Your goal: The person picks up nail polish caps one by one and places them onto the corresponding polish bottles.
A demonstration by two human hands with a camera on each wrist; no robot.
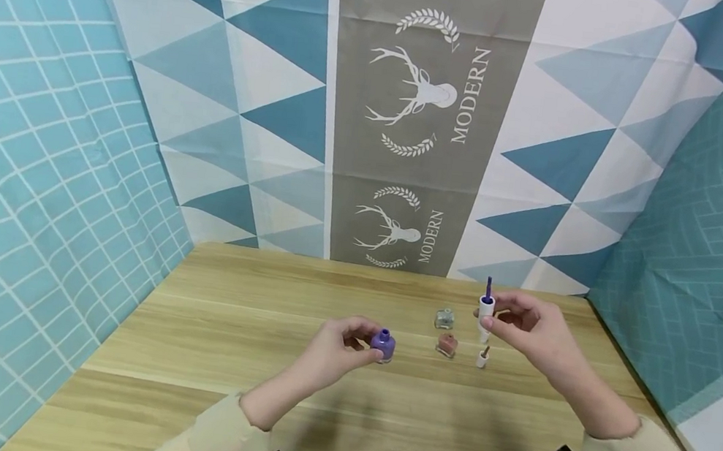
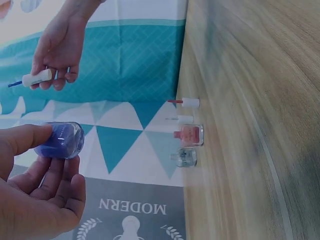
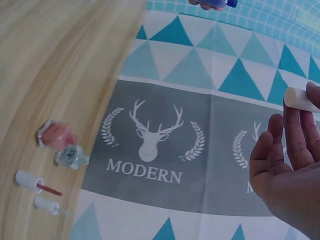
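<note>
My left hand (image 1: 336, 354) pinches a small purple nail polish bottle (image 1: 383, 347) between thumb and fingers, raised above the table. The bottle is upright and uncapped, its narrow neck showing. Over to the right, my right hand (image 1: 535, 332) holds a white nail polish cap (image 1: 486, 310) by its sides. The purple-coated brush (image 2: 15, 84) on that cap points upward. In the right wrist view only the end of the white cap (image 3: 296, 98) shows between thumb and fingers. The two hands are well apart.
A pink polish bottle (image 1: 446, 345) and a clear, silvery one (image 1: 445, 319) stand uncapped on the wooden table (image 1: 225, 329). Two white caps stand brush-up beside them, one with a reddish brush (image 2: 190, 102), one paler (image 2: 185, 119). Patterned cloths (image 1: 269, 98) hang around the table.
</note>
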